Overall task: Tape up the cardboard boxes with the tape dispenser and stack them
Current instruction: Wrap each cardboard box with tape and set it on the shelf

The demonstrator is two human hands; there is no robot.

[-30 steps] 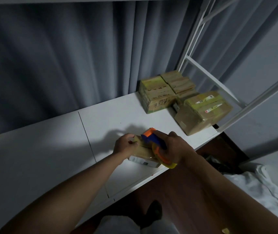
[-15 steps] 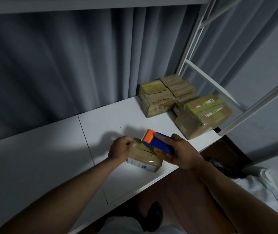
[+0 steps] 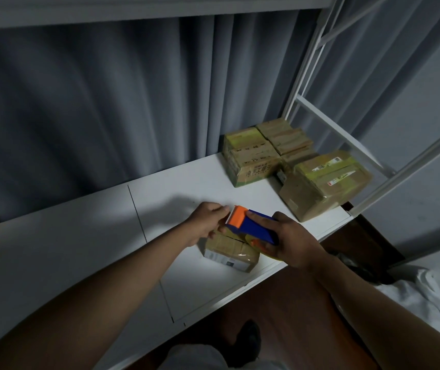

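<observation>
You've got the dispenser (image 3: 251, 229) lifted just above the box (image 3: 231, 249), your right hand (image 3: 291, 243) wrapped tight round its blue body with the orange cutter end pointing left. That makes sense: blade toward the free end, roll toward your palm, so you can pull the strip back across the top.

Your left hand (image 3: 208, 221) sits right at the cutter, fingertips (image 3: 223, 209) bunched at the orange edge. Looks like it's pinching the tape end to get it started, but the tape itself is too clear to see, so I can't tell what it's actually got hold of.

The box sits near the front edge of the table (image 3: 80, 249), right under both hands, so nothing is pinning it down. I'd guess it'll slide once you drag tape, so hold it first.

Far right you've got the done boxes (image 3: 251, 156) stacked against the curtain (image 3: 106, 102), and a bigger parcel (image 3: 323, 185) just beside them. This one probably goes there next.
</observation>
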